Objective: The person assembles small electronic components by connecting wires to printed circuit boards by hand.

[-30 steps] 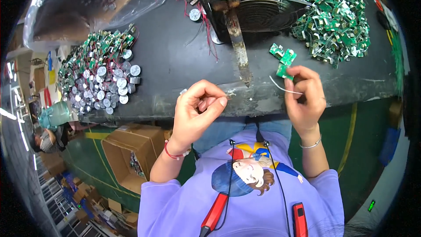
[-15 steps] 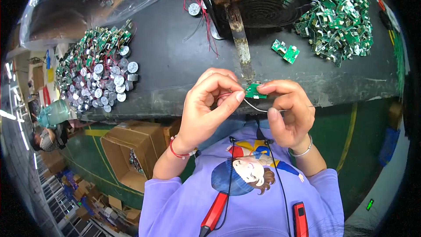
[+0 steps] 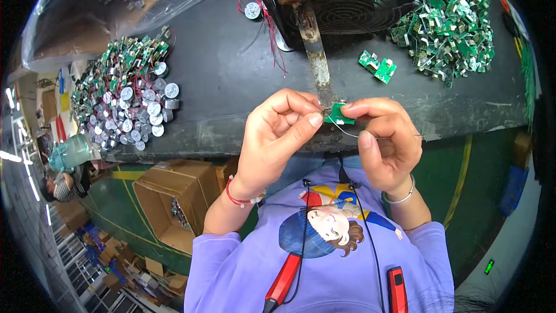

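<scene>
My left hand (image 3: 281,133) is closed in a pinch beside a small green circuit board (image 3: 340,114); a thin wire is between its fingertips, mostly hidden by them. My right hand (image 3: 391,142) rests its index fingertip on the board's right edge. Through its curled fingers runs a silvery solder wire (image 3: 346,133), whose free end reaches the board's left side. The worn metal rod of a soldering iron (image 3: 317,61) slants down from a stand, its tip right at the board, which lies at the bench's near edge.
Two joined green boards (image 3: 377,68) lie right of the iron. A large heap of boards (image 3: 449,23) covers the bench's right. At left is a pile of boards wired to round silver motors (image 3: 142,110). A black fan (image 3: 353,11) stands behind the iron; a cardboard box (image 3: 174,197) sits below the bench.
The board has turned slightly and sits a little higher at the iron's tip. My left fingertips have closed in on it, and the solder wire's end has come up to the board.
</scene>
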A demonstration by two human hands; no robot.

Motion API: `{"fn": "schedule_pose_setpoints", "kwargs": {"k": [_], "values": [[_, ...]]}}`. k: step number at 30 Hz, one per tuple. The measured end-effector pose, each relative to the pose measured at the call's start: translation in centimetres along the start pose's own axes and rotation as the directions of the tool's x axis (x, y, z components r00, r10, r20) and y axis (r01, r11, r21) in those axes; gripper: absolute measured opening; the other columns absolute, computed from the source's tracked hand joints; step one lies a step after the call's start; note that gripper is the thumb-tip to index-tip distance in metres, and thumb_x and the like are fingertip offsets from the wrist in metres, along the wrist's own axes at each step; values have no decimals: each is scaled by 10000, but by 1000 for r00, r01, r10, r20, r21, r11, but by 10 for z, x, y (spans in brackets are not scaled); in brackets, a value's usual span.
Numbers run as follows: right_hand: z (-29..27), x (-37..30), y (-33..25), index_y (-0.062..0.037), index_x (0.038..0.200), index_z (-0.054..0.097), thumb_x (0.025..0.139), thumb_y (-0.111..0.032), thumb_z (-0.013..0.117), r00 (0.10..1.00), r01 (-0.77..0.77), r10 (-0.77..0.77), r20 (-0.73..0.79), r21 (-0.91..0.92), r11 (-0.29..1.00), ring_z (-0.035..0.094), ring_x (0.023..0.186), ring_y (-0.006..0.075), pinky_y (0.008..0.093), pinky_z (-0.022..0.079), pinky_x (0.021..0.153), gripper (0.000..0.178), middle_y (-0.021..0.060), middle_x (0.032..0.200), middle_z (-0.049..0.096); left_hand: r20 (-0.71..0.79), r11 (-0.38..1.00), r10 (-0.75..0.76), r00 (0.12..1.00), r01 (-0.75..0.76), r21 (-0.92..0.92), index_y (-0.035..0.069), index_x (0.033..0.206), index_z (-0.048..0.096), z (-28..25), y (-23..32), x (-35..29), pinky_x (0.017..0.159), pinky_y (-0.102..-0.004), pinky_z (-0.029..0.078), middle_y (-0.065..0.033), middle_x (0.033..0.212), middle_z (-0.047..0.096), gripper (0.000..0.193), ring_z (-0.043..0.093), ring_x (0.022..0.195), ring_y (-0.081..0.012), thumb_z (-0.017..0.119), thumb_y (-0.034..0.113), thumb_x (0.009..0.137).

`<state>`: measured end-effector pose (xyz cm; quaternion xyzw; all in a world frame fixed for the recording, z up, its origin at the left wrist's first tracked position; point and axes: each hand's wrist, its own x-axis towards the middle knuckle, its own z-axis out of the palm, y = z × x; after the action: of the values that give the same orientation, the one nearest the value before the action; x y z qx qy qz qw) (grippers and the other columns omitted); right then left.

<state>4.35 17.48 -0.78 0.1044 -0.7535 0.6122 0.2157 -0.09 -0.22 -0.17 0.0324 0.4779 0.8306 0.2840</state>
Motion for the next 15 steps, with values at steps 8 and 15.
{"fn": "schedule_pose_setpoints", "kwargs": {"k": [8, 15], "values": [[1, 3, -2, -12, 735, 525, 717, 51, 617, 998, 58, -58, -11, -58, 997, 633, 811, 244, 325, 517, 727, 114, 168, 911, 648, 9, 999, 29, 1000, -29, -19, -23, 952, 534, 4, 1, 0, 763, -176, 417, -44, 1006, 535, 76, 536, 857, -38, 574, -11, 888], [2, 3, -2, -16, 738, 521, 701, 55, 625, 996, 81, -82, -20, -75, 994, 627, 788, 236, 321, 511, 709, 131, 157, 898, 648, -45, 994, 86, 995, -83, 67, -28, 942, 527, 10, -1, -4, 696, -164, 414, -54, 1001, 538, 74, 524, 805, -25, 567, -40, 881]]}}
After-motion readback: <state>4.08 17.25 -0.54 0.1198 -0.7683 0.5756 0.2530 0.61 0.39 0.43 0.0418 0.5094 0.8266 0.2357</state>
